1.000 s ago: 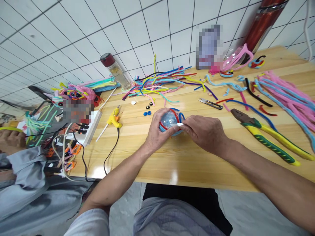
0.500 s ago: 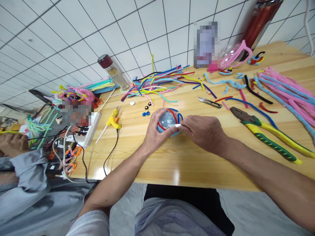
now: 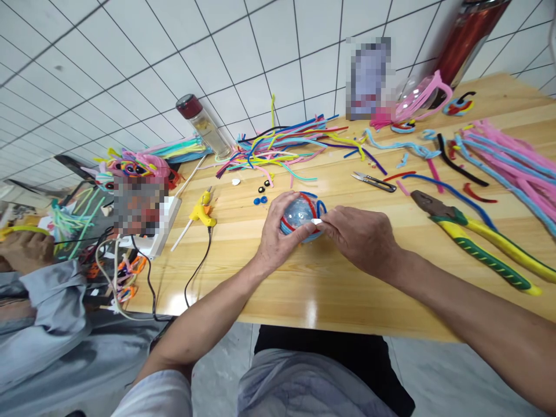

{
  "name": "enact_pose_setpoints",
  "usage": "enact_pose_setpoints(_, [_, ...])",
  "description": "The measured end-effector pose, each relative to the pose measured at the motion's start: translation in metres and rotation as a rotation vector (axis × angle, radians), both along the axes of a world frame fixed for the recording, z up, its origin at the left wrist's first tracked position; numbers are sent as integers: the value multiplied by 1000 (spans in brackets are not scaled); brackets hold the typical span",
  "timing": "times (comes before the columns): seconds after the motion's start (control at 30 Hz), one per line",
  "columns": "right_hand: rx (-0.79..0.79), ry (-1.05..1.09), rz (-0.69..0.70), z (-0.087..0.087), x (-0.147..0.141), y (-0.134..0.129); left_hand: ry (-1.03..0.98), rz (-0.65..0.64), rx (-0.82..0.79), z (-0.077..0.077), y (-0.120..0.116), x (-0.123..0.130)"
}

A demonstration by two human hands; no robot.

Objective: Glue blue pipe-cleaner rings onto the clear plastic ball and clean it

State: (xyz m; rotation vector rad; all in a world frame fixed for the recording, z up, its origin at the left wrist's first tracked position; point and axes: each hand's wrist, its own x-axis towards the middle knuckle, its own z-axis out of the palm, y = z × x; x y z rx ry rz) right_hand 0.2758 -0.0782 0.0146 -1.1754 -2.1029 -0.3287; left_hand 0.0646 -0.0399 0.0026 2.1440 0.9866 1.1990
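My left hand point(image 3: 280, 229) is wrapped round a clear plastic ball point(image 3: 299, 213) trimmed with red, blue and light-blue pipe cleaners. At the ball's right side, my right hand point(image 3: 362, 234) pinches a small white piece point(image 3: 317, 221) whose kind I cannot make out. Its tip touches or nearly touches the ball beside a blue pipe-cleaner loop point(image 3: 321, 207). Beyond the ball lie two blue discs point(image 3: 260, 200) and small black rings point(image 3: 261, 189).
A yellow glue gun point(image 3: 203, 211) and a white power strip point(image 3: 167, 226) lie left, near a co-worker's hand point(image 3: 28, 249). Pliers point(image 3: 478, 240), thread snips point(image 3: 374, 181) and pink pipe cleaners point(image 3: 512, 156) lie right. Mixed pipe cleaners point(image 3: 278, 145) and a glass bottle point(image 3: 204, 124) stand along the wall.
The view has shifted slightly, so the table things appear a little further right. Both hands keep their hold, with the white piece still at the ball's right side.
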Motion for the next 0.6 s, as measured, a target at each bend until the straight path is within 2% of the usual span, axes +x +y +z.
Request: enact_pose_setpoints(0.6, [-76,49,-64,-1,-8,-7,-63,66,-45,-5,-6,3])
